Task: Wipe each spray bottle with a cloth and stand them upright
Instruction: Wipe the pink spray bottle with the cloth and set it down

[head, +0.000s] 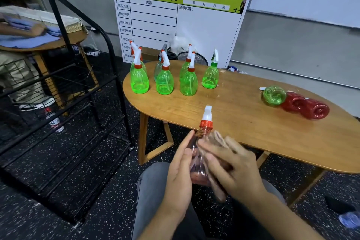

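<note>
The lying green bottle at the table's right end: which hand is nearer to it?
Right. The right hand, rubbing the cloth on the held bottle, sits below-left of the lying green bottle. The left hand grips that held bottle farther left.

Seven translucent green plastic spray bottles [164, 82] stand upright on the oval wooden bench [253, 122], though the rear ones overlap. Three more lie on their sides: one green [273, 95], two red [303, 107]. One pale red bottle [200, 154] is held, against one brownish cloth [218, 142].
</note>
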The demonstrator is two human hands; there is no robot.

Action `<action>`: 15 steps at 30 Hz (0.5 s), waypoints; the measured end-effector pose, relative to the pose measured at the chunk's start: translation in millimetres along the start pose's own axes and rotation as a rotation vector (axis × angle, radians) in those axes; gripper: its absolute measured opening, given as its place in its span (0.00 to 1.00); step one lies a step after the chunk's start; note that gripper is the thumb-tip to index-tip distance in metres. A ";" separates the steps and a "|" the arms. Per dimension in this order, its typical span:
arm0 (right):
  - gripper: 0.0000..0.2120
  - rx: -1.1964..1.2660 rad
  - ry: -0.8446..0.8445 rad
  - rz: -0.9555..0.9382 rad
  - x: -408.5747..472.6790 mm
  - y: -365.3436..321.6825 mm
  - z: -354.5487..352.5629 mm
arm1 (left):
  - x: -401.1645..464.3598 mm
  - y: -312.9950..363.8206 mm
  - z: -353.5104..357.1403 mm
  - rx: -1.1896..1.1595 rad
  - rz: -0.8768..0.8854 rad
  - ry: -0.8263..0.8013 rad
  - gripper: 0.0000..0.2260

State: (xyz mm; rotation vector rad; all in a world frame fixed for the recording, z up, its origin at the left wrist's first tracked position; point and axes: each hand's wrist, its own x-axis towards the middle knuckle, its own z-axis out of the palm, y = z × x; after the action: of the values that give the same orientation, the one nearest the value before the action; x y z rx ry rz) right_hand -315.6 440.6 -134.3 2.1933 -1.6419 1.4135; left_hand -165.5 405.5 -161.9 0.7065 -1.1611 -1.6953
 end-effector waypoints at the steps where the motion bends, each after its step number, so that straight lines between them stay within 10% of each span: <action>1: 0.14 -0.042 -0.039 -0.097 -5.2 -1.9 -1.2 | -0.1 0.3 -0.1 0.006 -0.004 -0.006 0.18; 6: 0.14 -0.160 -0.116 -0.348 -13.2 -3.7 -7.4 | -1.0 3.1 1.7 0.026 0.022 -0.002 0.19; 15: 0.14 0.017 0.103 0.047 20.4 12.6 -6.1 | -3.4 2.9 6.0 0.063 0.064 -0.026 0.22</action>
State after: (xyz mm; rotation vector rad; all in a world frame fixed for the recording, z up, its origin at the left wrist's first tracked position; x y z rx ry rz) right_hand -328.9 423.5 -122.4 2.0661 -1.6631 1.5305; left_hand -168.1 410.6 -157.0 0.6807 -1.2477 -1.6253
